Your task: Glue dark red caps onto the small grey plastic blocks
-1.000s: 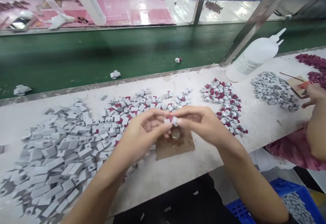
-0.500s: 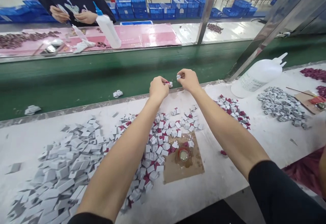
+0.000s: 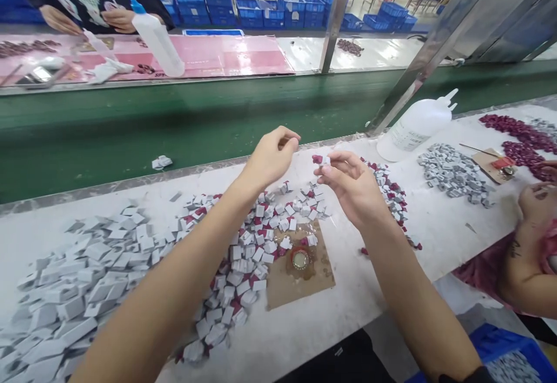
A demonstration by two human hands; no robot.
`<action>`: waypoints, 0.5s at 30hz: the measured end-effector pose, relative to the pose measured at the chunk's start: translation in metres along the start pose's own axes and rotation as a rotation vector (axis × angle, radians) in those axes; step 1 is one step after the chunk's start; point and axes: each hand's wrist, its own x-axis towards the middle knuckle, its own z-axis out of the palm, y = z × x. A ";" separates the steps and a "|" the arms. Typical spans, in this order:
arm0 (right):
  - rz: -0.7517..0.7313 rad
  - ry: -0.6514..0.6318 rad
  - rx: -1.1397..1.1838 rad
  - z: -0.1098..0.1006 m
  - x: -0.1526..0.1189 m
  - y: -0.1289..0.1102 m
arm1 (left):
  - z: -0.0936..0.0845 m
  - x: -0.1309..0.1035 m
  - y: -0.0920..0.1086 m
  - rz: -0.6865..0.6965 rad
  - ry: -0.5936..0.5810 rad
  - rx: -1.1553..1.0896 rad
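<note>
My right hand (image 3: 354, 188) pinches a small maroon and grey piece (image 3: 321, 160) between thumb and fingertips above the pale worktable. To its left is my left hand (image 3: 272, 156), raised near the table's far edge, its fingers loosely curved and nothing visible in them. Below the hands lie grey pieces joined with maroon ones (image 3: 261, 232), spread in a loose heap. A brown cardboard square (image 3: 322, 278) carries a small round cap (image 3: 300, 259) in a wet patch.
Plain grey pieces (image 3: 100, 267) form a big heap at left. A white bottle (image 3: 411, 130) leans at right, near more grey pieces (image 3: 455, 171) and maroon piles (image 3: 509, 127). A co-worker's arm (image 3: 526, 244) is at right; another person's hands (image 3: 117, 18) are across the green channel (image 3: 209, 122).
My hands have moved apart and my right hand has come lower and nearer. The maroon and grey piece from my left hand is now in my right. The view has shifted right.
</note>
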 end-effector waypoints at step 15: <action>-0.049 -0.192 -0.587 -0.018 -0.156 -0.009 | -0.002 -0.225 0.000 -0.009 -0.166 -0.244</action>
